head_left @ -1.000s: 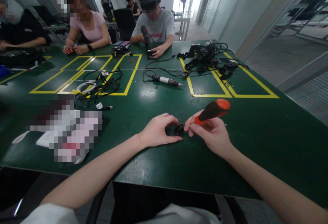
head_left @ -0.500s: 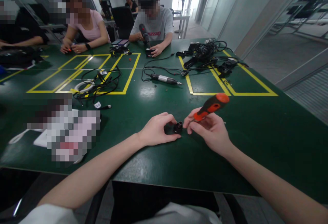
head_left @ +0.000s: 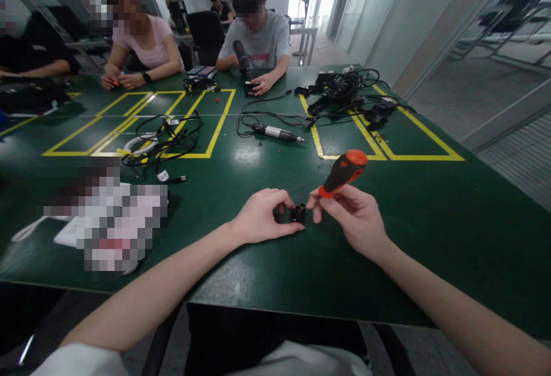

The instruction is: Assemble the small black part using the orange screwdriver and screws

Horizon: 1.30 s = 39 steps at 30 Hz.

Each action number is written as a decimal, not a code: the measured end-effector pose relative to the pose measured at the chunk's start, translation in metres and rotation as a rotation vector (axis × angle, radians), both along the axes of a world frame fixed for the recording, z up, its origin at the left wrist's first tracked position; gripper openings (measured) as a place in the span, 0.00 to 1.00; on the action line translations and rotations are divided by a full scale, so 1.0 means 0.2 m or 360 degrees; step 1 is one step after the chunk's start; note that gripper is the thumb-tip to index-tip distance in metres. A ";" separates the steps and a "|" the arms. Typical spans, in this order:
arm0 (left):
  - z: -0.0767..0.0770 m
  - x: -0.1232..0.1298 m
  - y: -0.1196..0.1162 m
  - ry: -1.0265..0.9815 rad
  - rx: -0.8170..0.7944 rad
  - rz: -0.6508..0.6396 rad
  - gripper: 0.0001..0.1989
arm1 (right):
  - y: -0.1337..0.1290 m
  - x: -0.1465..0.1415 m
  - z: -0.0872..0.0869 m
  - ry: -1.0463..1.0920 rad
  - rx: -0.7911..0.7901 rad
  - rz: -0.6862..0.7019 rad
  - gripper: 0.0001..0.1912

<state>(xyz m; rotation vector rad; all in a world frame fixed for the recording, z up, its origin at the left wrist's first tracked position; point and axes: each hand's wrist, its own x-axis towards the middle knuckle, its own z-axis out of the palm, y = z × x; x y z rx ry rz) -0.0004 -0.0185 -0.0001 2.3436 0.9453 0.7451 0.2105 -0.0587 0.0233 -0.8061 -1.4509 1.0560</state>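
Note:
My left hand (head_left: 267,215) rests on the green table with thumb and fingers curled round a small black part (head_left: 298,213). A short round metal-rimmed tube sticks up from that part; its exact kind is unclear. In my right hand (head_left: 355,215) is a screwdriver (head_left: 344,172) with a black and orange handle. The handle leans up and to the right, gripped near its lower end. Its thin shaft points down beside the black part, and the tip is too small to make out.
An electric screwdriver (head_left: 278,132) lies beyond my hands. Tangled black cables (head_left: 344,92) heap at the back right, others (head_left: 166,140) at the left. A blurred pinkish item (head_left: 129,221) lies left of my arm. Yellow tape (head_left: 284,158) is absent near my hands; co-workers sit opposite.
The screwdriver handle has swung left and more upright in my right hand. My left hand stays at the black part, almost unmoved.

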 end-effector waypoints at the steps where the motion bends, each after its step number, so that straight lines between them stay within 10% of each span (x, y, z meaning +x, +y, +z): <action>1: 0.00 0.00 0.00 -0.0007 -0.0002 -0.0003 0.17 | 0.00 0.00 0.00 0.0025 0.0005 0.0001 0.14; 39: 0.02 0.02 0.00 0.0011 -0.0032 -0.0006 0.10 | 0.01 -0.01 -0.01 0.0063 -0.0006 -0.0011 0.14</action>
